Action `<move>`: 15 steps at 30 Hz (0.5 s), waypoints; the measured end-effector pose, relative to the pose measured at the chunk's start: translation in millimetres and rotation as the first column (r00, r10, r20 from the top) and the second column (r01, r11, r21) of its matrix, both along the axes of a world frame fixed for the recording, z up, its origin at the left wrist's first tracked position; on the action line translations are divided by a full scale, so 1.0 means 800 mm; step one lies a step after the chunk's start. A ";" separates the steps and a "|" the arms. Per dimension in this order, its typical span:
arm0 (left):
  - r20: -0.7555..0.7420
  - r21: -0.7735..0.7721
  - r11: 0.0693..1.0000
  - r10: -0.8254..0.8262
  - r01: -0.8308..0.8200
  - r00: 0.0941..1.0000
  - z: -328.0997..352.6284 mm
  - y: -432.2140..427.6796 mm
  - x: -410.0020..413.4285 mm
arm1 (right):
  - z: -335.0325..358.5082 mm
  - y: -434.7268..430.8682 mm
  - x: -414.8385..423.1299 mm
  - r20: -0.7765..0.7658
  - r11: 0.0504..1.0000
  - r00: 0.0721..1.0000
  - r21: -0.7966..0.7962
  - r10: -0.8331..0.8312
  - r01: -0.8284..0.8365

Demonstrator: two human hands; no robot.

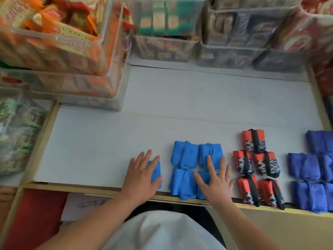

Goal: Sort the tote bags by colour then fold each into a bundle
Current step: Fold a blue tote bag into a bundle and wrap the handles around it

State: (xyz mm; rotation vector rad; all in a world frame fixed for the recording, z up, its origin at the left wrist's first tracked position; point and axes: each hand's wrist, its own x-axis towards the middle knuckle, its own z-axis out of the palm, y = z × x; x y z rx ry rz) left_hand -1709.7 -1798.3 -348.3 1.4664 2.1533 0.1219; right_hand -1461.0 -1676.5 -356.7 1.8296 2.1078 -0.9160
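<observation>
Pressing flat with both palms, the person seems close to the end of the job. The left hand [142, 175] lies on a lone light-blue bundle [156, 170], its fingers [146, 157] straight and slightly spread. The right hand [214, 179] rests on the near-right part of a block of four light-blue bundles [187, 159], fingers [210, 165] fanned wide. Neither hand grips or pinches anything.

Colours look sorted. The light-blue block is just right of the lone bundle, five red bundles with black straps [243, 184] come next, and the dark-blue bundles [304, 166] are furthest right, cut off by the frame. No unfolded tote bag is in view, so what appears left is to slide the lone bundle in against its block and perhaps square the rows.

The near bundles sit at or over the table's front wooden edge [90, 189], so a push towards the body could tip them off. The white tabletop [180, 105] is bare behind and to the left of the rows, which gives room to move things away from the edge. Stacked clear bins [54, 51] crowd the far left and a further row of clear bins [167, 42] lines the back.
</observation>
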 end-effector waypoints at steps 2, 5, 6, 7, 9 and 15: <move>-0.001 -0.198 0.977 -0.074 0.072 0.997 -0.012 0.002 0.017 | -0.009 -0.001 -0.007 -0.035 0.999 0.998 -0.013 -0.042 0.042; -0.012 -0.229 0.970 -0.089 0.084 0.996 -0.025 0.002 0.032 | -0.014 -0.006 -0.020 0.033 1.000 0.999 0.009 -0.003 0.002; -0.019 -0.199 0.974 -0.116 0.110 0.993 -0.023 0.003 0.033 | -0.015 -0.008 -0.023 0.051 1.000 0.999 0.020 0.011 -0.012; -0.025 -0.167 0.976 -0.145 0.138 0.989 -0.020 0.004 0.032 | -0.015 -0.009 -0.026 0.052 0.999 0.998 0.030 0.017 -0.018; -0.027 -0.135 0.973 -0.195 0.190 0.980 -0.012 0.011 0.030 | -0.016 -0.010 -0.031 0.033 0.999 0.999 0.044 0.016 -0.017; -0.002 -0.198 0.931 -0.315 0.308 0.949 -0.015 0.030 0.023 | -0.022 -0.019 -0.054 0.039 0.999 0.999 0.047 0.009 -0.011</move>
